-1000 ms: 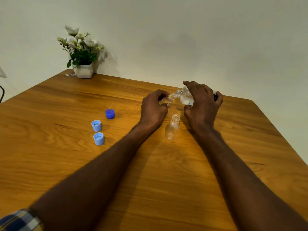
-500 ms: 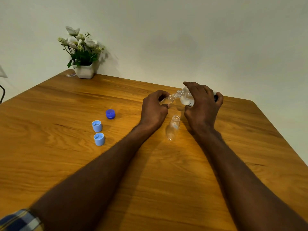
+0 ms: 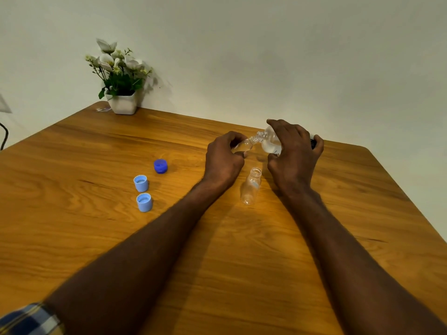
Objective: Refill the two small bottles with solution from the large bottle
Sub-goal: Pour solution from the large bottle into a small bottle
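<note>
Hands (image 3: 223, 158) and bottles unchanged from before.

Warm, soft light falls on my surface (image 3: 96, 238); faint shadows trail beneath my forearms. Wide-angle bending stretches the edges, and my sleeve (image 3: 29, 320) looks blurred, perhaps out of focus.

- A plain pale wall (image 3: 266, 56) is filling the upper half of the view, evenly lit and bare.
- A wooden table (image 3: 72, 226) with a warm grain and rounded corners is stretching below it.
- A white pot of white flowers (image 3: 122, 81) is sitting at the table's far left corner, casting a soft shadow on the wall.
- A dark cable (image 3: 4, 136) is hanging at the left edge.
</note>
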Demonstrator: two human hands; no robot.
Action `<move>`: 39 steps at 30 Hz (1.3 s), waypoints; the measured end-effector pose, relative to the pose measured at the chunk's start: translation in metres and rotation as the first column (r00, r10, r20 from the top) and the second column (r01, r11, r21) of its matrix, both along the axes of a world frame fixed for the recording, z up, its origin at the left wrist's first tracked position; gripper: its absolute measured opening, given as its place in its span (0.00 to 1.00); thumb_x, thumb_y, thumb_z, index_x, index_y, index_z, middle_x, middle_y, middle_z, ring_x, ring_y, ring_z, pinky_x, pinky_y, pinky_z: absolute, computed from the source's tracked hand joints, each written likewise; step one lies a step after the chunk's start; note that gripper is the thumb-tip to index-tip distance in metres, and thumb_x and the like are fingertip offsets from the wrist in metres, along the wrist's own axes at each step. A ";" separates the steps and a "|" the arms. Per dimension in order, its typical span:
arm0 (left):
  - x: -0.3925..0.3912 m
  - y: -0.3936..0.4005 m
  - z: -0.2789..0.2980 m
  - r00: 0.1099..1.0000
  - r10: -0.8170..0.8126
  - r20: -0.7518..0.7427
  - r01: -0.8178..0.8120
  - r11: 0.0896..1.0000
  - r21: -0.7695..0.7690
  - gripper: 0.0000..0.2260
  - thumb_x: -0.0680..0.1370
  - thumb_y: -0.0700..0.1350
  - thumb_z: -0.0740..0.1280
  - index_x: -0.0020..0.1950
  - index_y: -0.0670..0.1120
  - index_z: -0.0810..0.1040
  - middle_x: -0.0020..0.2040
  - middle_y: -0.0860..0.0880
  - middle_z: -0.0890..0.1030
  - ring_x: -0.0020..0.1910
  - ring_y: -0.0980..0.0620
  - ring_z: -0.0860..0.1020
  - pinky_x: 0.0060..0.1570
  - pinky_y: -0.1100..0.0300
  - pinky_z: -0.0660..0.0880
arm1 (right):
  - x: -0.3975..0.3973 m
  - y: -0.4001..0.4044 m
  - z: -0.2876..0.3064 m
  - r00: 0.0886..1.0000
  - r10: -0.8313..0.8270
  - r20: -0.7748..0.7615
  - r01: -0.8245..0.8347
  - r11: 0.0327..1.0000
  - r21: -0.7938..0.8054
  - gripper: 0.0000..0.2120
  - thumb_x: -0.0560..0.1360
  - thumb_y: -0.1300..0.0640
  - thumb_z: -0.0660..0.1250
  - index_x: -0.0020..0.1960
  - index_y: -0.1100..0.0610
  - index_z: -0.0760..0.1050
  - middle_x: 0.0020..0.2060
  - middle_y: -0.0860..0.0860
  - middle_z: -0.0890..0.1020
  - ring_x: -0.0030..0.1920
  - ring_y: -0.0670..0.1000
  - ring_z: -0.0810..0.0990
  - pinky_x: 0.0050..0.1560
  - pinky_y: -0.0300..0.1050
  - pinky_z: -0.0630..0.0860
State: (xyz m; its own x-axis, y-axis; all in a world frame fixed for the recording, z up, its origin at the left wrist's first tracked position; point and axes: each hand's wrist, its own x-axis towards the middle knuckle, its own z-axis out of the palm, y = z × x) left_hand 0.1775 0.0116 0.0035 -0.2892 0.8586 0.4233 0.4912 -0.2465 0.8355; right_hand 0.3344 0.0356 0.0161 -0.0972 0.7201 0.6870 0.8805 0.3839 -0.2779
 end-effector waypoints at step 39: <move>0.003 -0.010 0.007 0.987 -0.044 0.154 0.043 0.999 0.015 0.14 0.77 0.41 0.75 0.63 0.45 0.83 0.54 0.51 0.86 0.50 0.59 0.83 0.47 0.65 0.80 | 0.004 -0.013 0.003 0.694 0.158 -0.702 -0.225 0.974 -0.003 0.41 0.73 0.53 0.80 0.79 0.53 0.63 0.73 0.51 0.73 0.68 0.49 0.76 0.59 0.36 0.80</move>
State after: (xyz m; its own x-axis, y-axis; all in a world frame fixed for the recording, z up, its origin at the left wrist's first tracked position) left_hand 0.1800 0.0018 0.0102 -0.3143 0.8670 0.3867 0.3454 -0.2750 0.8973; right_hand 0.3384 0.0224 0.0195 0.2403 0.7965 0.5549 0.3347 0.4686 -0.8176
